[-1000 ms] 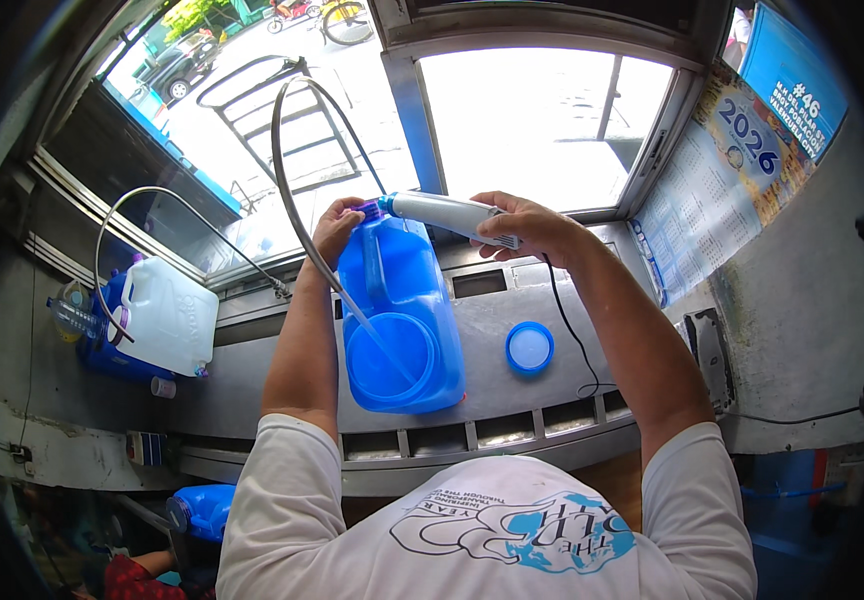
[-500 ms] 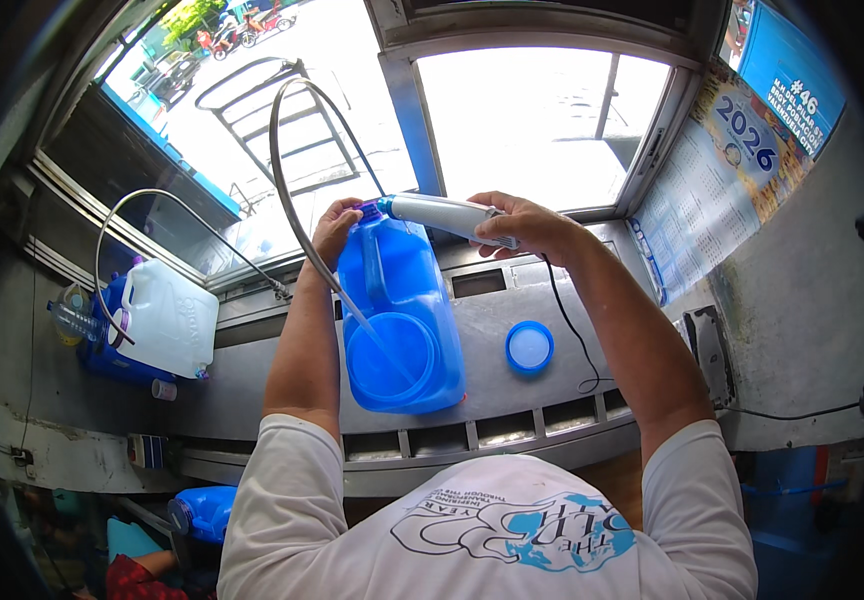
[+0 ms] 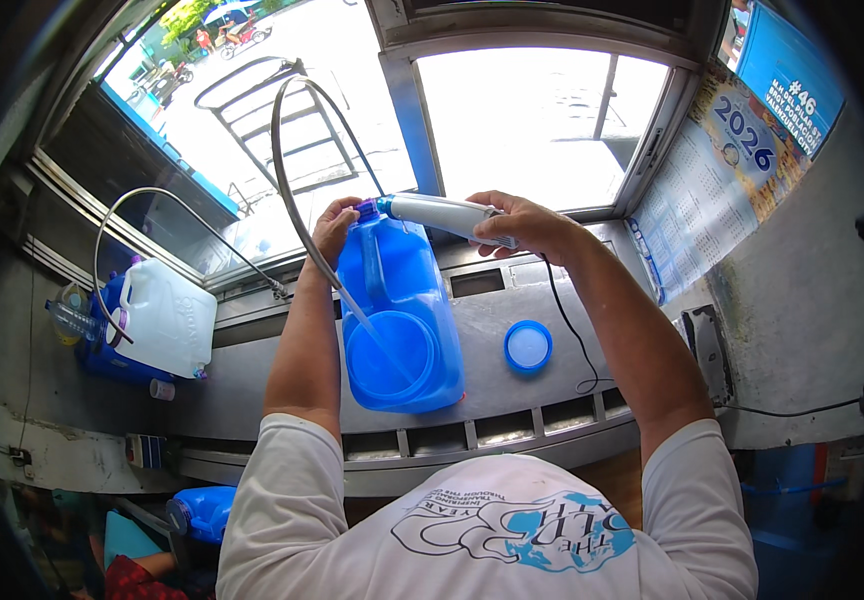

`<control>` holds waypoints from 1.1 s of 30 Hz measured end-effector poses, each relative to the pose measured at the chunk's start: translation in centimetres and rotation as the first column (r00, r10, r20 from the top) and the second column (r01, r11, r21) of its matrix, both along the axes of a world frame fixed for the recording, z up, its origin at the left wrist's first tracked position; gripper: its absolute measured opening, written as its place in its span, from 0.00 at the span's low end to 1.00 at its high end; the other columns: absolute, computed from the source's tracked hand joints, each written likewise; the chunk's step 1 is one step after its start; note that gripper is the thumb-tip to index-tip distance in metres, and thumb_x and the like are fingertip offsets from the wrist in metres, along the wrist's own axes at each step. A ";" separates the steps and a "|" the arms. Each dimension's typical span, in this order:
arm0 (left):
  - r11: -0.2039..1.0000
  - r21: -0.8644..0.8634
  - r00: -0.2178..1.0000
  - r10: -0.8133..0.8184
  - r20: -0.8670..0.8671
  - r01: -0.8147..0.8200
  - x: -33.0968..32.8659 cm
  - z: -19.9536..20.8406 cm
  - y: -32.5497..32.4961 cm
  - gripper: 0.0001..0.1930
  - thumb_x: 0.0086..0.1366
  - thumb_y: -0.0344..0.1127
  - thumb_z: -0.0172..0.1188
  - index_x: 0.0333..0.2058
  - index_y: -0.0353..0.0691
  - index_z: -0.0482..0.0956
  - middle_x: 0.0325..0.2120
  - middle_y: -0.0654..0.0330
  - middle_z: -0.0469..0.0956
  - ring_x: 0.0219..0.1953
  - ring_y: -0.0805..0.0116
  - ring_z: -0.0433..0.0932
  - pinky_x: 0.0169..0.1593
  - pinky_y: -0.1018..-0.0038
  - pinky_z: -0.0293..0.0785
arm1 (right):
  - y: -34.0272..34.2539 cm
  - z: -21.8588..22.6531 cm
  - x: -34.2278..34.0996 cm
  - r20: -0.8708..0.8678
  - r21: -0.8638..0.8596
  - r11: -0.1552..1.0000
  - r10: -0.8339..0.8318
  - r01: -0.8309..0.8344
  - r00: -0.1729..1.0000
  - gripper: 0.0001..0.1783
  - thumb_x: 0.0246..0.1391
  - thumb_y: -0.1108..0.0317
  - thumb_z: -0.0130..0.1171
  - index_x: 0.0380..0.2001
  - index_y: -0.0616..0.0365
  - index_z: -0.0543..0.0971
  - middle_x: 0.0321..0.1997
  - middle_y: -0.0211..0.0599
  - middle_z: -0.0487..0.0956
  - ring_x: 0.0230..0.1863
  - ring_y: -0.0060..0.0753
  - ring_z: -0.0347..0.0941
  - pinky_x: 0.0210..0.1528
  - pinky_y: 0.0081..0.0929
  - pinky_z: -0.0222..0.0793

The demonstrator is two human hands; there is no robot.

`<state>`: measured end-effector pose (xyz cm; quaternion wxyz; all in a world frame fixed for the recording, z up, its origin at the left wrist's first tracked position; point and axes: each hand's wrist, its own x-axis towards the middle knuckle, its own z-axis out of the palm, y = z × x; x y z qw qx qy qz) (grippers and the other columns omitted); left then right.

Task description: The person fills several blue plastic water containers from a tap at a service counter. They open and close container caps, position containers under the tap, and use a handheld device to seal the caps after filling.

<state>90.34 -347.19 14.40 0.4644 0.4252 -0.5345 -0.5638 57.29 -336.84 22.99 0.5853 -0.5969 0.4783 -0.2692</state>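
A narrow service room with a dull grey concrete wall and bright sliding windows frames a scuffed stainless-steel counter, its near edge cut by a row of dark rectangular slots. Mid-counter lies a large translucent blue plastic jug, its moulded handle uppermost; clock directions run from its middle. At 11 o'clock the left hand is curled narrow on the small purple-blue cap at the jug's far end. At 2 o'clock the right hand wraps the rear of a pale grey tubular electric tool, whose teal tip sits right by the cap. From the tool a thin black cord drops to the counter. At 6 o'clock the jug's wide round mouth takes the end of an arching grey flexible hose; at 4 o'clock a round blue lid with a pale centre lies flat. Farther out, at 9 o'clock, stands a milky white plastic jug; at 2 o'clock a large colourful wall calendar hangs. Beyond the glass at 11 is a dark metal-framed rack; between 7 and 8, below the counter, are a smaller-looking blue container and another person's red sleeve.
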 end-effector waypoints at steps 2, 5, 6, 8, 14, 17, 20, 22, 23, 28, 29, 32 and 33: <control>1.000 -0.017 0.999 0.008 0.033 -0.008 0.3 -0.3 -0.2 0.17 0.59 0.36 0.60 0.48 0.41 0.75 0.36 0.59 0.78 0.39 0.73 0.77 0.43 0.77 0.79 | 0.0 0.1 0.1 0.007 0.014 1.000 -0.010 0.010 1.000 0.45 0.42 0.54 0.65 0.63 0.58 0.63 0.46 0.48 0.76 0.44 0.35 0.77 0.46 0.33 0.72; 0.998 -0.047 0.995 0.039 0.097 -0.035 1.0 -1.0 -0.8 0.18 0.60 0.37 0.60 0.49 0.41 0.75 0.37 0.58 0.78 0.41 0.73 0.77 0.43 0.77 0.79 | 0.0 0.2 0.4 -0.003 0.011 1.000 -0.008 0.008 1.000 0.45 0.42 0.55 0.66 0.63 0.57 0.63 0.48 0.49 0.76 0.44 0.36 0.78 0.46 0.34 0.71; 0.998 -0.045 0.992 0.052 0.113 -0.047 0.5 -0.6 -0.3 0.19 0.60 0.38 0.60 0.49 0.41 0.75 0.37 0.58 0.78 0.41 0.72 0.77 0.43 0.77 0.79 | -0.1 0.2 0.3 -0.010 0.008 1.000 -0.007 0.007 1.000 0.45 0.42 0.55 0.66 0.63 0.57 0.63 0.48 0.49 0.76 0.44 0.36 0.78 0.46 0.34 0.71; 0.995 -0.070 0.986 0.087 0.140 -0.077 0.1 -0.7 -0.3 0.21 0.60 0.38 0.60 0.52 0.40 0.73 0.37 0.57 0.78 0.42 0.72 0.77 0.43 0.78 0.79 | -0.1 0.3 0.2 -0.018 0.008 1.000 -0.013 0.013 1.000 0.45 0.42 0.54 0.66 0.64 0.57 0.63 0.48 0.49 0.76 0.44 0.36 0.78 0.46 0.34 0.71; 0.996 -0.069 0.996 0.058 -0.073 -0.063 -0.4 -0.5 0.0 0.31 0.60 0.33 0.56 0.62 0.37 0.61 0.41 0.55 0.77 0.41 0.72 0.77 0.44 0.80 0.77 | 0.0 0.5 0.2 -0.038 0.012 1.000 -0.021 0.021 0.999 0.45 0.42 0.54 0.66 0.64 0.56 0.63 0.47 0.49 0.76 0.44 0.36 0.78 0.47 0.35 0.71; 0.995 -0.081 0.998 0.061 0.004 -0.061 1.1 -1.4 -0.8 0.31 0.60 0.28 0.51 0.63 0.35 0.58 0.43 0.53 0.77 0.40 0.72 0.78 0.43 0.81 0.77 | 0.1 0.6 0.6 -0.042 0.009 1.000 -0.023 0.023 0.999 0.45 0.42 0.54 0.66 0.63 0.56 0.64 0.47 0.49 0.76 0.44 0.35 0.78 0.47 0.35 0.71; 0.988 -0.120 0.993 0.108 0.056 -0.101 1.1 -2.0 -1.2 0.30 0.59 0.24 0.47 0.63 0.34 0.58 0.43 0.53 0.77 0.39 0.73 0.78 0.41 0.82 0.77 | -0.1 0.2 0.6 -0.037 0.009 1.000 -0.019 0.019 0.999 0.44 0.42 0.54 0.66 0.63 0.56 0.64 0.47 0.48 0.77 0.44 0.35 0.78 0.46 0.34 0.71; 0.991 -0.098 0.996 0.085 -0.026 -0.088 -0.4 -0.7 -0.1 0.30 0.58 0.22 0.46 0.62 0.33 0.59 0.42 0.54 0.78 0.38 0.73 0.78 0.40 0.82 0.76 | -0.1 0.1 0.3 -0.041 0.009 1.000 -0.024 0.024 0.999 0.44 0.42 0.54 0.66 0.63 0.56 0.64 0.47 0.48 0.77 0.44 0.34 0.78 0.46 0.34 0.71; 0.992 -0.092 0.997 0.080 -0.010 -0.081 -0.2 -1.3 -0.6 0.30 0.58 0.21 0.46 0.62 0.33 0.59 0.42 0.54 0.78 0.38 0.73 0.77 0.40 0.82 0.76 | 0.0 0.1 0.2 -0.046 0.008 1.000 -0.030 0.030 0.998 0.44 0.42 0.55 0.66 0.63 0.56 0.64 0.47 0.48 0.77 0.43 0.34 0.78 0.46 0.34 0.71; 0.975 -0.150 0.971 0.187 0.147 -0.165 0.4 -1.7 -0.9 0.31 0.57 0.20 0.45 0.62 0.32 0.59 0.40 0.54 0.79 0.37 0.73 0.78 0.40 0.83 0.75 | 0.0 0.5 0.5 -0.046 -0.002 1.000 -0.025 0.025 0.999 0.44 0.42 0.55 0.66 0.63 0.57 0.64 0.45 0.47 0.77 0.42 0.34 0.78 0.46 0.33 0.71; 0.983 -0.128 0.983 0.149 0.109 -0.134 0.2 -1.5 -0.8 0.30 0.57 0.20 0.45 0.62 0.31 0.59 0.38 0.55 0.79 0.37 0.74 0.77 0.40 0.83 0.75 | -0.1 0.6 0.3 -0.055 -0.011 1.000 -0.018 0.017 0.998 0.44 0.42 0.54 0.65 0.63 0.59 0.64 0.44 0.47 0.77 0.42 0.34 0.78 0.46 0.32 0.72; 0.992 -0.090 0.995 0.089 0.038 -0.086 0.0 -1.1 -0.6 0.30 0.57 0.20 0.45 0.61 0.31 0.60 0.35 0.59 0.79 0.35 0.76 0.76 0.40 0.84 0.74 | -0.1 1.0 0.3 -0.061 -0.020 1.000 -0.005 0.003 0.998 0.45 0.42 0.54 0.65 0.63 0.60 0.64 0.43 0.47 0.77 0.42 0.35 0.78 0.46 0.31 0.73; 0.991 -0.090 0.994 0.101 0.046 -0.097 0.1 -1.2 -0.7 0.30 0.57 0.20 0.45 0.61 0.31 0.60 0.34 0.60 0.78 0.35 0.76 0.76 0.40 0.84 0.74 | -0.1 1.1 0.4 -0.059 -0.021 1.000 -0.002 0.001 0.998 0.45 0.42 0.54 0.65 0.63 0.60 0.64 0.43 0.47 0.77 0.42 0.35 0.78 0.46 0.32 0.73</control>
